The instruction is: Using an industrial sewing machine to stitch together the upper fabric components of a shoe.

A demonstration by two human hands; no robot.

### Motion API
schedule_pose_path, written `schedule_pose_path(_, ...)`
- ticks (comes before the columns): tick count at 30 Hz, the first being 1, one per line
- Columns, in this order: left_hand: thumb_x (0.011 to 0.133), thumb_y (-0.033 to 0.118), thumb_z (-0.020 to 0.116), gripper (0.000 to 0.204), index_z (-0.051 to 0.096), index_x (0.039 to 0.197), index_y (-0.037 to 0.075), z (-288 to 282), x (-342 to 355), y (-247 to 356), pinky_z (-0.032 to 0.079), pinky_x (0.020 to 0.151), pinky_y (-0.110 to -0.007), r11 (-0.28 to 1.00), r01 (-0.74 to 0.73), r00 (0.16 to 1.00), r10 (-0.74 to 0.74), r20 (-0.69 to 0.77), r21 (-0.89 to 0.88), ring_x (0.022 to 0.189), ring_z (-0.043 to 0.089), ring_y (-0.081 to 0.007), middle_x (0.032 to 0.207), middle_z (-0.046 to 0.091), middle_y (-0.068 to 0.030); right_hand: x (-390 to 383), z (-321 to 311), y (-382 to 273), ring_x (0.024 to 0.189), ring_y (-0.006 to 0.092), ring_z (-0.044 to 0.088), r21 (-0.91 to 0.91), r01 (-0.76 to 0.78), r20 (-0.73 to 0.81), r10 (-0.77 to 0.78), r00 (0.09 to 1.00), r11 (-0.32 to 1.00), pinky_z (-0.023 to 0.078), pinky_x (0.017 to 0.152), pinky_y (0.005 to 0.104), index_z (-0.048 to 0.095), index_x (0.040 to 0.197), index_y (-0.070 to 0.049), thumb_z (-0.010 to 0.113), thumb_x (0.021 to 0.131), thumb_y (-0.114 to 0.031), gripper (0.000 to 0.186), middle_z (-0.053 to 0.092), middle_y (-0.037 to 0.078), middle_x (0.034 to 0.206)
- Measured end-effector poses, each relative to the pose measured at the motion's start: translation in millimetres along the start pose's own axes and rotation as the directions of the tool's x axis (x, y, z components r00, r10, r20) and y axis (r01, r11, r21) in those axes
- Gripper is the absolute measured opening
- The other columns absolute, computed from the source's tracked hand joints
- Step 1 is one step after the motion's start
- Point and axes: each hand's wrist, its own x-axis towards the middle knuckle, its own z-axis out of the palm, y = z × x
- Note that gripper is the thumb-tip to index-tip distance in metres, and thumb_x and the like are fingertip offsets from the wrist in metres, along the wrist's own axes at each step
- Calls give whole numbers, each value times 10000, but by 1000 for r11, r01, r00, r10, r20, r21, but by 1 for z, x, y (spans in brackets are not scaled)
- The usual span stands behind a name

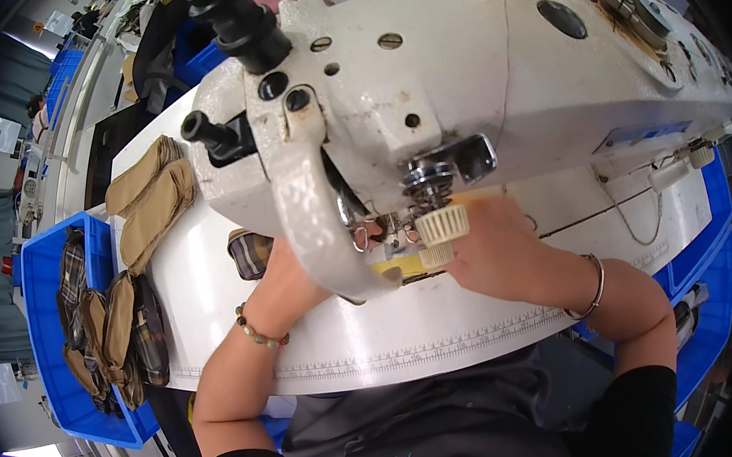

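Note:
Both my hands are at the needle area of a white industrial sewing machine (447, 68). My left hand (289, 277) reaches in behind the machine's curved lever (303, 208), which hides most of its fingers. Beside that wrist a plaid fabric piece (251, 253) with a dark edge lies on the white table (334, 348). My right hand (503, 254) is on the other side of the needle, its back toward me and its fingertips hidden behind the cream tension knobs (442, 225). What either hand holds, if anything, cannot be made out.
Stacked tan fabric pieces (154, 202) lie at the table's left. A blue bin (42, 289) beyond the left edge holds tan and plaid pieces (109, 331). More blue bins (710, 317) stand at the right. A printed ruler strip (397, 357) follows the near edge.

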Motion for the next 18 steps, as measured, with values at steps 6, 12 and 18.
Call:
schedule_pose_path(6,788,-29,731,126,709,905,14,11,-6,-13,523,634,-340,996,-89,994,89,-64,-10,711,652,-266,805,673,-114,3,18,10,699,206,608,-269,148,-244,-216,945,952,487,545,367,566,696,-71,658,710,-112,101,551,49,797)
schedule_pose_path(12,860,79,720,125,718,973,26,1,-4,-14,557,707,-316,990,-99,994,93,-64,-97,784,693,-257,908,712,-114,4,29,19,655,198,565,-273,232,-305,-312,900,934,463,524,352,538,633,-61,654,695,-83,133,506,46,754)
schedule_pose_path(18,718,60,787,168,760,881,33,-1,2,-7,537,763,-407,985,-43,993,24,-113,-167,842,674,-339,916,718,-125,4,21,16,629,194,552,-367,239,-291,-354,889,899,447,518,347,515,591,-73,655,650,-69,152,483,42,705)
